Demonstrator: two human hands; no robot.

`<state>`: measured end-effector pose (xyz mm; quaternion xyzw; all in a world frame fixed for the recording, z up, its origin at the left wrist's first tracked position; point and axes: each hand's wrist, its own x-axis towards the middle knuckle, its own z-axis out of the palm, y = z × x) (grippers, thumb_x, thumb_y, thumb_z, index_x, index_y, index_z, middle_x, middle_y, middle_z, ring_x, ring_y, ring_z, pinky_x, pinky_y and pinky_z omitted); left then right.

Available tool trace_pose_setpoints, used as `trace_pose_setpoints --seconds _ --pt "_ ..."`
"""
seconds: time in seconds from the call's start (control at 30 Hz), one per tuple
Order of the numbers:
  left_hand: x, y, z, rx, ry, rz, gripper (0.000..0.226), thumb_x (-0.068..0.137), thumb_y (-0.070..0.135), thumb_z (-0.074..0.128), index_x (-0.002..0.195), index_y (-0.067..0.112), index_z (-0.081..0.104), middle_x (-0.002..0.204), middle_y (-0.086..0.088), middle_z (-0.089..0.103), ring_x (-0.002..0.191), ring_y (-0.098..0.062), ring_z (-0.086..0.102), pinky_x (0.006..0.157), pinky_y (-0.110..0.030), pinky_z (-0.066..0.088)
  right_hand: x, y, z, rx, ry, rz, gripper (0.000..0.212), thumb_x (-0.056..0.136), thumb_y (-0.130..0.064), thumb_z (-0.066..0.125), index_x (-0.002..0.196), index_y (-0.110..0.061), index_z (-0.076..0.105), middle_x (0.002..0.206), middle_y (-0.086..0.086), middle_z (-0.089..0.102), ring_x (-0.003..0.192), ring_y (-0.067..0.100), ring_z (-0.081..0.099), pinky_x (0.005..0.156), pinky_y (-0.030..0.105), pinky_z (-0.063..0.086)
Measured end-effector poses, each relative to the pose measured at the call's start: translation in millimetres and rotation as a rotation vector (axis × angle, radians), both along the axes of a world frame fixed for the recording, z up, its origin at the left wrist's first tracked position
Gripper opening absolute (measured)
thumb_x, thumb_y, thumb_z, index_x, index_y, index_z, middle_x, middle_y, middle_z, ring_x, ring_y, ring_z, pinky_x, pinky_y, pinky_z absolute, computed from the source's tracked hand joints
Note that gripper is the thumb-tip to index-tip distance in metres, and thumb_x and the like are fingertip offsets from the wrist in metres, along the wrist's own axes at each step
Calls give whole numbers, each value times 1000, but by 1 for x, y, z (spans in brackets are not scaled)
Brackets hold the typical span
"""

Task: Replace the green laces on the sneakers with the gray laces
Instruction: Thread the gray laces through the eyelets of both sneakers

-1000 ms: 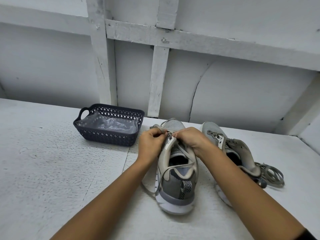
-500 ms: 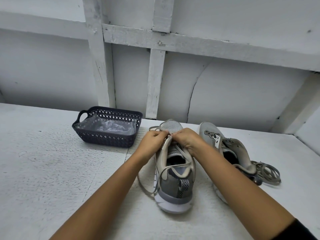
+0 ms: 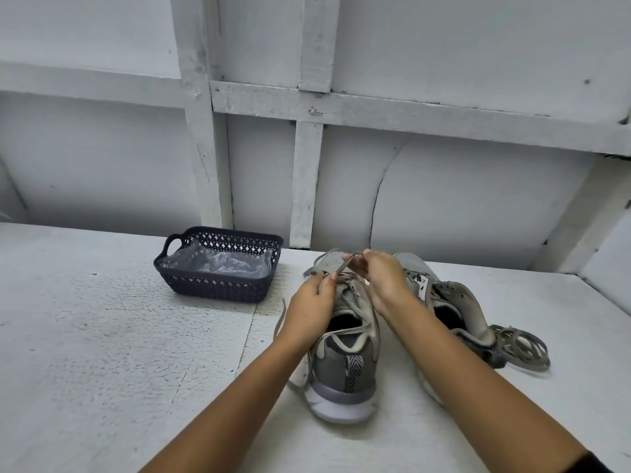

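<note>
R hand (image 3: 382, 285) raised lace (image 3: 340, 265); basket (image 3: 218, 289) nr shoe (image 3: 345, 367).

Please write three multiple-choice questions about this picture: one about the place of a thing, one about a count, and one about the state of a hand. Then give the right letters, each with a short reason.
1. Where does the dark basket stand?
A. left of both shoes
B. between the two shoes
C. on top of a shoe

2. How many shoes are on the table?
A. one
B. two
C. three

3. What is the right hand doing?
A. lying flat on the table
B. pinching a lace
C. holding the basket

Answers:
1 A: the basket stands apart, to the left of the shoes.
2 B: the left sneaker is under the hands and the right sneaker is beside it.
3 B: its fingers pinch the lace raised over the toe.
</note>
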<state>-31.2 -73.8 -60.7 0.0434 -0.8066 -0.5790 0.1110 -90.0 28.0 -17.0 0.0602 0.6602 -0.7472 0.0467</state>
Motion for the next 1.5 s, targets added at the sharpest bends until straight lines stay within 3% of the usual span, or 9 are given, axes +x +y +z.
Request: trace_pose_setpoints --seconds 0.17,0.23,0.33,0.47,0.6,0.83,1.03,1.13,1.5 --pt "1 -1 0 -46 -17 22 42 93 50 32 109 27 63 111 -1 67 105 -23 58 95 -40 44 3 10 32 -235 28 62 32 100 -8 25 70 -13 37 55 3 42 34 8 42 44 25 47" --pt "2 -2 -1 -44 -37 22 47 89 55 30 110 31 64 112 0 67 106 -22 59 96 -41 44 3 23 51 -149 23 122 31 97 -6 26 69 -16 33 58 1 30 30 5 25 32 13 28" --pt "3 -2 0 -20 -40 36 42 95 53 32 112 31 64 114 0 67 108 -20 58 98 -39 44 8 45 82 249 18 399 26 97 -8 34 73 -15 42 53 -1 32 33 3 18 34 8 14" --pt "6 0 4 33 -47 59 33 99 44 35 105 31 65 110 3 66 107 -15 57 93 -31 42 13 40 80 971 181 579 21 96 -17 46 91 -7 63 68 4 53 51 12 43 45 18 37" --pt "10 3 8 66 -53 79 33 99 44 36 95 30 66 108 -2 68 106 -18 58 94 -33 43 2 10 49 1309 360 620 27 88 -23 58 94 1 70 75 18 59 65 17 47 54 24 37" --pt "15 5 13 99 -34 97 34 100 41 36 88 27 64 100 -2 67 98 -16 58 79 -25 37 -4 -2 29 1318 383 546 15 85 -15 58 79 -2 64 78 16 63 72 22 53 53 25 35" --pt "18 6 14 101 -25 100 38 99 45 34 96 23 65 99 1 65 95 -14 57 78 -25 36 24 37 72 505 282 546 22 89 -3 39 70 -12 46 70 5 68 70 14 66 72 25 42" --pt "19 7 15 109 -12 104 34 99 45 35 89 27 62 93 5 64 91 -10 56 79 -24 36 31 54 90 416 297 676 26 89 3 34 69 -6 47 58 7 62 60 22 64 73 30 52" --pt "14 7 11 153 13 118 45 99 41 37 67 22 62 71 8 64 74 -8 58 68 -23 42 10 2 41 1461 443 634 27 87 -24 53 73 -2 60 71 11 60 73 26 54 61 29 40"
